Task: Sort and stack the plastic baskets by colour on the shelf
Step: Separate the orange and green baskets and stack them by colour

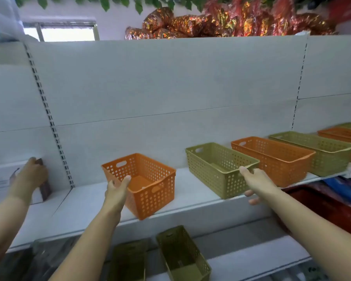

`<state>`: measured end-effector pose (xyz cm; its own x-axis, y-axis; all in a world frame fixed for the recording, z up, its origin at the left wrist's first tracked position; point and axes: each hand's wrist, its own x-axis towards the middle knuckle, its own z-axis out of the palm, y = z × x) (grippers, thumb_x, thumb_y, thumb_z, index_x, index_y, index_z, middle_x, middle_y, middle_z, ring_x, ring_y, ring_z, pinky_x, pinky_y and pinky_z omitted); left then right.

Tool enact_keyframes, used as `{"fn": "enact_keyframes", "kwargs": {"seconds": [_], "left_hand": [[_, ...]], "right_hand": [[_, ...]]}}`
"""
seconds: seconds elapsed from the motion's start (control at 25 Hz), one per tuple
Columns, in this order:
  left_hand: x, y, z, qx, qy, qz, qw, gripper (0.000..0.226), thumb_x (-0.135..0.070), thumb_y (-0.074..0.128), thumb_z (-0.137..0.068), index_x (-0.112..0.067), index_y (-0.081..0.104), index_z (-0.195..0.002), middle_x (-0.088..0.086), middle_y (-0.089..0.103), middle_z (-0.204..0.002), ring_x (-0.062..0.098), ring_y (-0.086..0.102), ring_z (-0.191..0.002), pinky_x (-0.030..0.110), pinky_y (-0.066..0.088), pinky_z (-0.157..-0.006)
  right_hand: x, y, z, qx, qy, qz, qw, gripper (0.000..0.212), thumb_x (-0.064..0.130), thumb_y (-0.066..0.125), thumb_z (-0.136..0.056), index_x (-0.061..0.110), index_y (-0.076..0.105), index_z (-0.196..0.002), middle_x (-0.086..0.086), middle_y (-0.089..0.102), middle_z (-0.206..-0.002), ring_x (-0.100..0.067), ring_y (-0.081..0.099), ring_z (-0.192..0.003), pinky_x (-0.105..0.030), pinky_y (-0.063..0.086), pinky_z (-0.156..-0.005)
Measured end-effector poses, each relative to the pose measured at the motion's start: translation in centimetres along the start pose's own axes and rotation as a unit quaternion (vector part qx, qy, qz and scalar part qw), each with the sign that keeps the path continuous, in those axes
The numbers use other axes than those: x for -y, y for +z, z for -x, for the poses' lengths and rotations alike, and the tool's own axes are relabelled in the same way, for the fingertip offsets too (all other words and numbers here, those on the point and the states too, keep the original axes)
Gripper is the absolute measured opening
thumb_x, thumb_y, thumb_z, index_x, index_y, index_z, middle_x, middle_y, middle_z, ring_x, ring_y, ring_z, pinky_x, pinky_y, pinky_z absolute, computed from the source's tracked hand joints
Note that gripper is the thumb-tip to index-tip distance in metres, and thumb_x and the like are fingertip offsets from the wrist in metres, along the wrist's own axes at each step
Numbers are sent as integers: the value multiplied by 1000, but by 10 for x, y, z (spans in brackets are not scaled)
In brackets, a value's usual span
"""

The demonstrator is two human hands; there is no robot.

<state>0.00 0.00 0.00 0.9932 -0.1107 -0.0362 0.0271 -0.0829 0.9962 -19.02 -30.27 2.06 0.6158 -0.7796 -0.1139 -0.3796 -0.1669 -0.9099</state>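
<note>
A row of perforated plastic baskets stands on the white shelf [190, 191]. My left hand [117, 191] grips the near left rim of an orange basket [150, 183], thumb inside; the basket sits turned at an angle near the shelf's front edge. My right hand [255, 180] holds the near end of a green basket [217, 169], thumb on the rim and fingers under the front corner. To its right stand another orange basket [276, 159], a green basket [320, 153] and a further orange basket [344, 136]. Two green baskets [182, 254] lie on the lower shelf.
Another person's hand [31, 175] rests on a white box [2, 183] at the far left of the shelf. A red crate [328, 207] sits low on the right. Shiny red and gold wrapped goods [231, 21] lie on top of the shelving.
</note>
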Motion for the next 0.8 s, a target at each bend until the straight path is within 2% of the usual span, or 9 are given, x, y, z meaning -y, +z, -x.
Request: {"fn": "enact_keyframes", "kwargs": {"seconds": [0.08,0.2,0.28,0.4,0.44,0.52,0.6,0.72,0.8], "left_hand": [[3,4,-13,-15,-13,29,999,61,-44,52,-93,-17,33,-144,10,45,-146,35,41,-133,53,34,-104],[7,12,-21,2,-36,40,999,50,-30,50,-97,-22,33,-144,9,50,-141,33,48,-125,50,37,-100],[10,13,-21,-1,-45,62,997,47,-26,48,-98,-27,34,-143,6,55,-131,27,54,-107,47,42,-91],[18,11,-23,-35,-30,76,996,34,-28,47,-99,-30,45,-132,3,62,-120,21,59,-89,45,49,-85],[18,11,-21,-46,-29,84,995,29,-28,46,-99,-30,48,-128,3,63,-116,20,61,-86,45,51,-84],[19,12,-17,-52,-20,103,993,27,-25,45,-100,-31,52,-125,-1,65,-105,19,64,-82,41,55,-75],[20,16,-10,-42,-9,114,993,30,-23,45,-100,-31,53,-128,-3,66,-103,21,65,-85,38,55,-69],[23,24,1,-29,12,122,992,37,-26,46,-100,-33,49,-136,-1,65,-116,24,66,-94,44,57,-74],[26,30,7,-34,24,125,991,39,-25,45,-100,-35,48,-138,0,63,-122,27,65,-101,52,56,-81]], "right_hand": [[3,12,-19,-5,51,-38,998,72,57,46,-91,4,37,-140,-13,50,-123,-38,67,-85,-49,60,-56],[4,36,-40,11,93,-108,990,87,65,51,-84,8,28,-145,-13,39,-145,-42,69,-74,-45,58,-50],[7,50,-45,-2,101,-135,986,80,56,53,-89,9,25,-146,-14,44,-137,-41,68,-75,-44,57,-51],[6,61,-51,-40,103,-181,977,53,29,48,-98,8,28,-143,-17,49,-107,-46,66,-81,-48,56,-61],[3,62,-52,-63,96,-188,975,44,22,45,-99,5,33,-138,-17,53,-98,-46,67,-79,-47,57,-61],[-3,65,-53,-108,74,-186,974,29,16,41,-98,5,42,-125,-21,58,-87,-42,70,-66,-41,58,-50],[-13,68,-48,-131,22,-180,975,22,13,41,-96,9,43,-117,-24,63,-97,-38,69,-51,-36,56,-39],[-28,70,-33,-127,-74,-186,971,28,9,44,-93,16,44,-120,-13,65,-103,-38,67,-47,-44,59,-47],[-31,65,-21,-124,-110,-199,966,33,8,44,-93,18,45,-123,-6,66,-102,-38,68,-49,-42,59,-49]]}}
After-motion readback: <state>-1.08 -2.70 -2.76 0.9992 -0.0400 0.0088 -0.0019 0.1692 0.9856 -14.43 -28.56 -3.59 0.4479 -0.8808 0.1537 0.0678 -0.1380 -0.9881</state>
